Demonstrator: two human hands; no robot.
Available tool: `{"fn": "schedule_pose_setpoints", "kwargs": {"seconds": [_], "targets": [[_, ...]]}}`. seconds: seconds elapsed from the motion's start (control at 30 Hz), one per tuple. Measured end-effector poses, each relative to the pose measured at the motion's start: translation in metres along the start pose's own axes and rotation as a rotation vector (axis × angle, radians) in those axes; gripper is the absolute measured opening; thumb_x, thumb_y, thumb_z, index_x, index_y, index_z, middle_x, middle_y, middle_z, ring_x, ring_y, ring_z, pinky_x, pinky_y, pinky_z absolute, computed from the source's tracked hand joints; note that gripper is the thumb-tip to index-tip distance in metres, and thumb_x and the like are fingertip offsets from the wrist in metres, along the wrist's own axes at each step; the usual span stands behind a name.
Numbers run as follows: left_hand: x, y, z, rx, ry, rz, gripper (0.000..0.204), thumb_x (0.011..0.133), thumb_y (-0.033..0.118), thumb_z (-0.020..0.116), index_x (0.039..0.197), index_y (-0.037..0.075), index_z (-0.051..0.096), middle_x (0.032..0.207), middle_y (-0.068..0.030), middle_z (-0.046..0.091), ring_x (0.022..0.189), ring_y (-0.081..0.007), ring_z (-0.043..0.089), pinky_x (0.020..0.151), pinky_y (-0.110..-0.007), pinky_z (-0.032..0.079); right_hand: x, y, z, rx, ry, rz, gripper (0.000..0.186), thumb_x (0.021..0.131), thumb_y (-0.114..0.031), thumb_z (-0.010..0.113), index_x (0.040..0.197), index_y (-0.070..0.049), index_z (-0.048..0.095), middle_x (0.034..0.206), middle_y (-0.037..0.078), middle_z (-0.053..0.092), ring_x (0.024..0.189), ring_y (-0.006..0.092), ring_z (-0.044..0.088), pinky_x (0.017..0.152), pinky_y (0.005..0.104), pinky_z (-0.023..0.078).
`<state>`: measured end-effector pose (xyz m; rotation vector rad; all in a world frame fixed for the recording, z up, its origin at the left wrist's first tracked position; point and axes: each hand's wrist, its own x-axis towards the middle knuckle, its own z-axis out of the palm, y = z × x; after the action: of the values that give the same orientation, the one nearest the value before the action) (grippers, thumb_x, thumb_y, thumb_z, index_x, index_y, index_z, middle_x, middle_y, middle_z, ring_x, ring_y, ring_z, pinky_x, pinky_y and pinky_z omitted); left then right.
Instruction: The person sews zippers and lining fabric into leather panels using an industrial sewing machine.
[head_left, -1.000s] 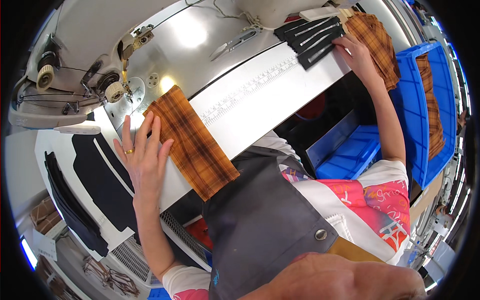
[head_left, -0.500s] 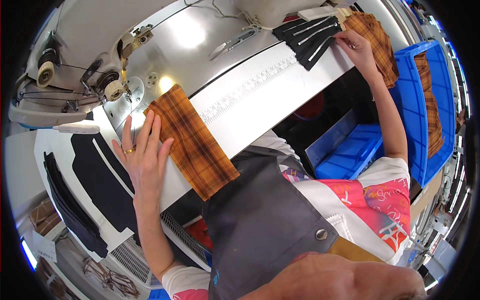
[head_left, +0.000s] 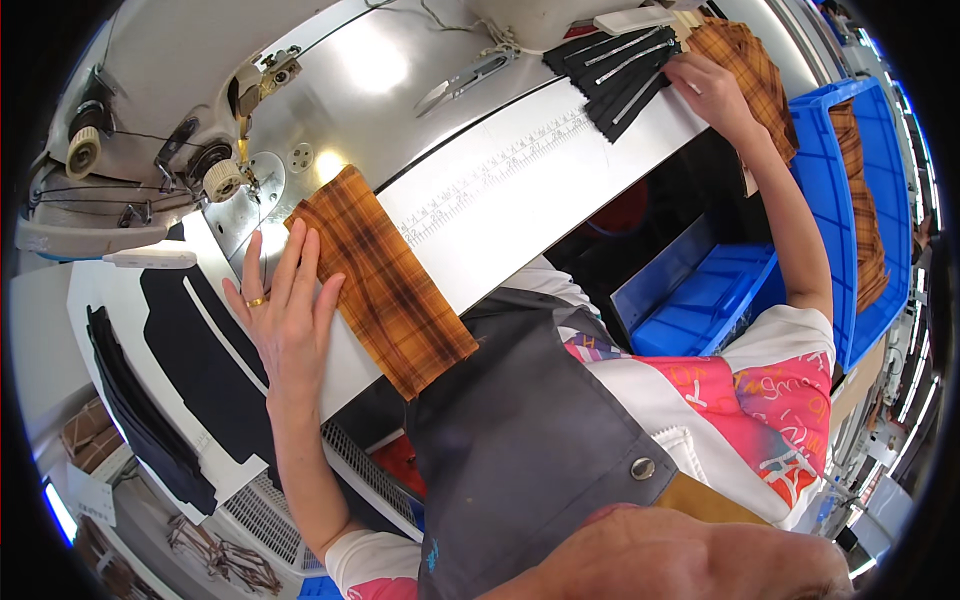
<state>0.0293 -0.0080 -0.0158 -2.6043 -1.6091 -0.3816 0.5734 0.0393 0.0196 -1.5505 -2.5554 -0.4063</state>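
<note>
A rectangle of orange-brown plaid cloth (head_left: 385,285) lies across the white worktop, its near end hanging over the edge by my apron. My left hand (head_left: 288,310) rests flat with fingers spread, the fingertips on the cloth's left edge, just in front of the sewing machine's needle area (head_left: 255,190). At the far right, several black strips with silvery lines (head_left: 622,75) lie fanned out on the table. My right hand (head_left: 715,95) pinches at the right end of this fan; the fingertips are partly hidden, but they seem to grip one strip.
Thread snips (head_left: 465,82) lie on the metal bed. A printed ruler (head_left: 490,175) runs along the worktop. More plaid cloth (head_left: 745,75) is piled behind my right hand, beside a blue crate (head_left: 842,230). Dark cut pieces (head_left: 200,350) lie at left.
My right hand has shifted slightly up and left at the strips, and the strip ends have moved a little. My left hand and the plaid cloth stay practically in place.
</note>
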Motion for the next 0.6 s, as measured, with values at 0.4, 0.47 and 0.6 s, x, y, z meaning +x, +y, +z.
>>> {"fn": "schedule_pose_setpoints", "kwargs": {"seconds": [0.4,0.47,0.6], "targets": [[0.002,0.0,-0.001,0.023,0.019,0.014,0.049,0.085,0.031,0.068,0.13,0.017,0.059,0.139,0.0077,0.053,0.138,-0.0223,0.033,0.113,-0.058,0.007,0.072,-0.269,-0.042,1.235,0.262,-0.441,0.017,0.087,-0.005,0.059,0.101,0.002,0.065,0.104,0.015,0.066,0.09,0.0257,0.068,0.072,0.0311,0.057],[0.004,0.0,-0.006,0.015,-0.012,0.023,0.053,0.076,0.021,0.073,0.128,0.017,0.06,0.137,0.0064,0.054,0.136,-0.0239,0.036,0.11,-0.061,0.013,0.103,-0.302,-0.016,0.973,0.409,-0.56,0.024,0.081,-0.006,0.061,0.103,0.003,0.062,0.105,0.015,0.063,0.092,0.0272,0.066,0.074,0.0323,0.057],[0.0,-0.01,0.007,-0.022,0.107,0.089,0.052,0.07,0.017,0.076,0.12,0.014,0.062,0.132,0.005,0.056,0.133,-0.0233,0.04,0.109,-0.06,0.015,0.149,-0.301,0.022,0.64,0.45,-0.692,0.032,0.075,-0.006,0.062,0.105,0.004,0.059,0.105,0.017,0.061,0.098,0.0305,0.063,0.079,0.0351,0.055]]}}
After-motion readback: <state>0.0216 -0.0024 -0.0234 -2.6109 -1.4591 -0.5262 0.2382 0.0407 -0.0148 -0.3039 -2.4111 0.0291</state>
